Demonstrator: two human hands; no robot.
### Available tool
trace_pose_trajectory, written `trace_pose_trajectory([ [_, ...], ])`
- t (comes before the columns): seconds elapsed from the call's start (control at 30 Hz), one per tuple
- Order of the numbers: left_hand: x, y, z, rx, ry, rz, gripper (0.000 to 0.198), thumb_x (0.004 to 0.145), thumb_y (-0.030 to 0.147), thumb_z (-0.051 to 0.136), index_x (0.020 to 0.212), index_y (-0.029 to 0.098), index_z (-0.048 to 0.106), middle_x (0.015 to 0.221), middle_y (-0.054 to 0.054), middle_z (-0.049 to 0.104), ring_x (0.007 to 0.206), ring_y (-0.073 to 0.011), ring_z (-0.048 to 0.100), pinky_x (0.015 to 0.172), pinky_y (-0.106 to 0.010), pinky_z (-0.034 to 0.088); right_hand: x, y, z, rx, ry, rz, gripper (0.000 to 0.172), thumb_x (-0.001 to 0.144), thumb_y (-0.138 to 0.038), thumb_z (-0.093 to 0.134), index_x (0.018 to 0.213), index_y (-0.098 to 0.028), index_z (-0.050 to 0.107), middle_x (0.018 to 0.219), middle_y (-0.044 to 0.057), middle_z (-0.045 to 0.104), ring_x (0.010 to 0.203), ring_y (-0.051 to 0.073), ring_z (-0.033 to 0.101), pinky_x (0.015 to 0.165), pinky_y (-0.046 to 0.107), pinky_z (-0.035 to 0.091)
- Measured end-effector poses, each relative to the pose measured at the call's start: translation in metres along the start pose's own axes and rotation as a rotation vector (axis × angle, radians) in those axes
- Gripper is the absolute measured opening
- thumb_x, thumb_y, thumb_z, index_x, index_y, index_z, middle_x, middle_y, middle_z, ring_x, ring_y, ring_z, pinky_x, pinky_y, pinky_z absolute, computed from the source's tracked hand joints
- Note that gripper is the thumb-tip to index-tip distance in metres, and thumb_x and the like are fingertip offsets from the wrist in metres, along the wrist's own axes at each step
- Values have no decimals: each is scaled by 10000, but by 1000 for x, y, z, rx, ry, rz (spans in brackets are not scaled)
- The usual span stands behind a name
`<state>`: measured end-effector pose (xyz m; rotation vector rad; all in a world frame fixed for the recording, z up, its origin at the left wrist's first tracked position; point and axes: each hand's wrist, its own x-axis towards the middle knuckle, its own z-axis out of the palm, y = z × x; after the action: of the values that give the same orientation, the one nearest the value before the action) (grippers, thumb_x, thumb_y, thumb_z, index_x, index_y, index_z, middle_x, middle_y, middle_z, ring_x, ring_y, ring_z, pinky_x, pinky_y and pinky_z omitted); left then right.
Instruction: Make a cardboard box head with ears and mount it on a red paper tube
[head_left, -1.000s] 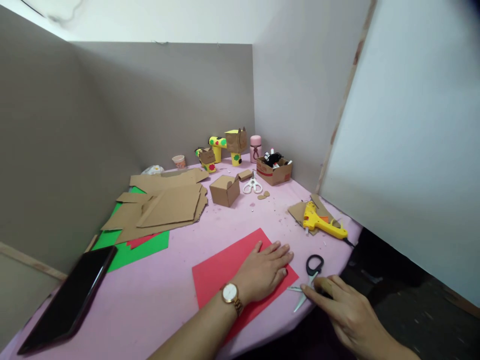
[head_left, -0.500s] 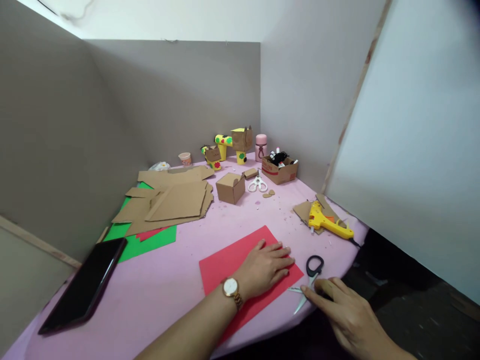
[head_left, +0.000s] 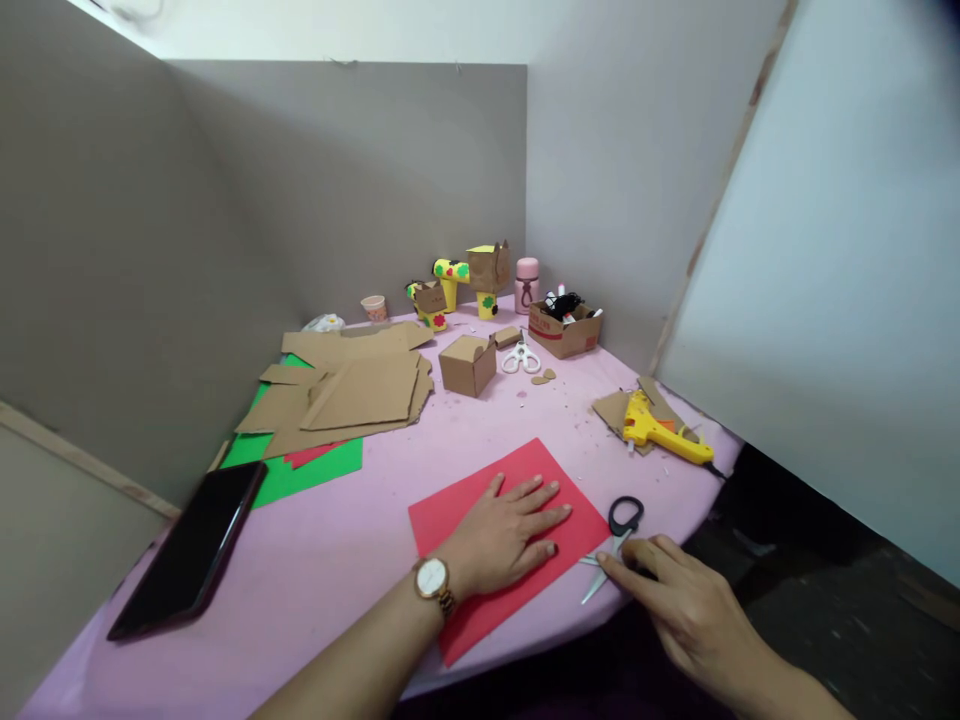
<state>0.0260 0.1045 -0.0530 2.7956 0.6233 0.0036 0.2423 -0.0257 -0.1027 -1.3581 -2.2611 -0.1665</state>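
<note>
My left hand lies flat with fingers spread on a sheet of red paper, a watch on its wrist. The paper rests near the table's front edge. My right hand is closed at the scissors, its fingers bent round the handle side and one finger reaching along toward the pivot. One black loop shows; the other is hidden by the hand. The silver blades are apart, beside the paper's right edge.
A yellow glue gun lies on cardboard at the right edge. White scissors, a small cardboard box and a carton of supplies stand farther back. Cardboard sheets and a dark tablet are at the left.
My left hand has slid back left across the red paper, fingers still spread. My right hand and the scissors have shifted slightly left, toward the paper. The view has tilted a little.
</note>
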Motion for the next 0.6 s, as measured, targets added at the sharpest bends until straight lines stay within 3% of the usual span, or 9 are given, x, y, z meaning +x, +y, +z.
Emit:
trace_pose_trajectory([
  [0.6,-4,-3,5,-37,55,22,465,926,465,308,1363,315,355,1488,-43,309,1366,-256,264,1057,-625,177,7,-17,2,-39,49,-48,464,808,-2,331,1163,-135,600,885,119,653,750,209,559,610,307,487],
])
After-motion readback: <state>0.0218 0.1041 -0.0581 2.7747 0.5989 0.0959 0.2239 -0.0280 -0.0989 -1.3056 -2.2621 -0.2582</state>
